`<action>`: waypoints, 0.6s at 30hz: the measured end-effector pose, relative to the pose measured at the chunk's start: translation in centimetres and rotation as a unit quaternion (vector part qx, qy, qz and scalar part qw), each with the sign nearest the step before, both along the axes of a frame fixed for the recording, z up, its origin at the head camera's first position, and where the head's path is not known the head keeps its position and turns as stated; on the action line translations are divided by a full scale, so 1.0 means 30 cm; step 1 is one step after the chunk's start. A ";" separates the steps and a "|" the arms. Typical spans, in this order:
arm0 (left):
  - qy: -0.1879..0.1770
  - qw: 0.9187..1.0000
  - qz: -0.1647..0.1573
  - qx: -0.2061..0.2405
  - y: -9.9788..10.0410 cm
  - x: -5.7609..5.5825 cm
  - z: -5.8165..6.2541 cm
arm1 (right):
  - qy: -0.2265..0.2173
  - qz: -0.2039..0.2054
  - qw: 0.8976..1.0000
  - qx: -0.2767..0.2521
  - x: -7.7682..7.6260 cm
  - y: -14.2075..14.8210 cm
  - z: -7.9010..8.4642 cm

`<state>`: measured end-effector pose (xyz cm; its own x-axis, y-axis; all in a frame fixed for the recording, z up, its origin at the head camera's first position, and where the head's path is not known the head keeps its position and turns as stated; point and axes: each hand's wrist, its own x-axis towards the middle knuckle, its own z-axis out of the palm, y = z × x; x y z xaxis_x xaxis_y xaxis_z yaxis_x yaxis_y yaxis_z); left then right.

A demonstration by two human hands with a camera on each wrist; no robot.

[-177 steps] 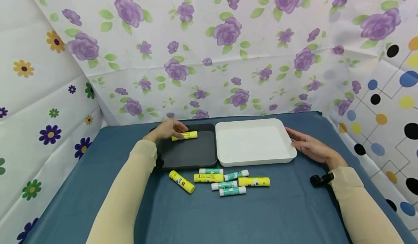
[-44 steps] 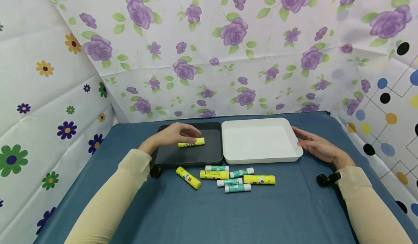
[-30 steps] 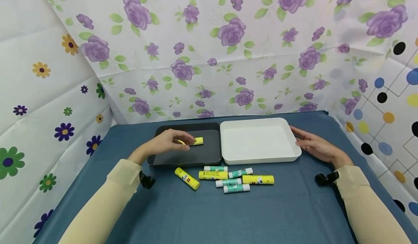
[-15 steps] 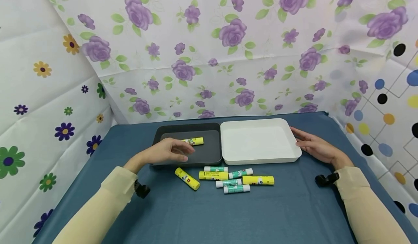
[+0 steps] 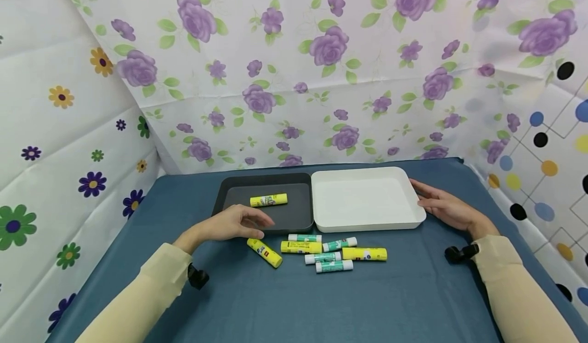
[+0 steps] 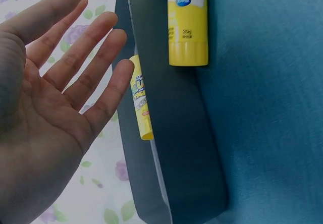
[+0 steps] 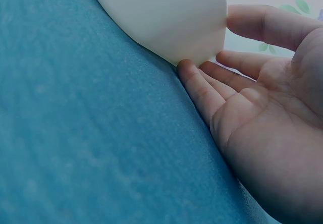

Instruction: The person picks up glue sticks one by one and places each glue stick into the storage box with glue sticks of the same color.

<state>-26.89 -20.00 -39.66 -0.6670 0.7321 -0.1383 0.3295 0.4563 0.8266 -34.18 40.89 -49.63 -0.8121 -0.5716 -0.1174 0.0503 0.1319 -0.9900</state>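
Note:
My left hand (image 5: 231, 223) hovers over the front left rim of the dark grey tray (image 5: 296, 215), holding nothing. Its fingers are spread and relaxed in the left wrist view. Inside that tray lies a yellow glue stick (image 5: 268, 200). Just below the hand, on the cloth, is another yellow glue stick (image 5: 265, 253), set at a slant. At the right, the fingertips of my right hand (image 5: 452, 211) touch the end of a white tray (image 5: 367, 200), with the fingers extended against its corner in the right wrist view. No glue stick shows in the white tray.
In front of the trays lie more glue sticks: a yellow one (image 5: 300, 247), a yellow one (image 5: 364, 253) farther right, and several smaller green-and-white ones, such as this glue stick (image 5: 334, 266). A blue cloth (image 5: 344, 307) covers the table. Patterned sheets (image 5: 294, 77) stand behind and beside it.
My left hand has let go of the yellow glue stick in the dark tray and drawn back towards me, to the tray's front rim. The right hand stays at the white tray.

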 end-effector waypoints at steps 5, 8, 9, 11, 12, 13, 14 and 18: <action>-0.004 1.000 -0.008 0.007 -0.001 0.015 -0.010 | 0.001 0.001 1.000 -0.004 0.001 -0.002 0.004; -0.003 1.000 -0.007 0.010 -0.003 0.022 -0.009 | 0.001 0.001 1.000 -0.006 0.004 -0.002 0.006; -0.002 1.000 -0.008 0.012 -0.003 0.024 -0.007 | 0.001 0.001 1.000 -0.006 0.004 -0.003 0.006; -0.003 1.000 -0.008 0.016 -0.002 0.028 -0.003 | 0.000 0.000 1.000 -0.007 0.006 -0.003 0.005; 0.000 1.000 -0.008 0.016 -0.002 0.030 -0.003 | -0.001 0.000 1.000 -0.007 0.006 -0.004 0.005; 0.003 1.000 -0.008 0.014 -0.002 0.032 -0.002 | -0.001 0.000 1.000 -0.006 0.007 -0.005 0.005; 0.006 1.000 -0.010 0.014 -0.002 0.034 -0.002 | -0.001 0.000 1.000 -0.006 0.007 -0.005 0.005; 0.009 1.000 -0.008 0.004 0.000 0.043 -0.005 | 0.000 -0.003 1.000 -0.002 0.007 -0.007 0.005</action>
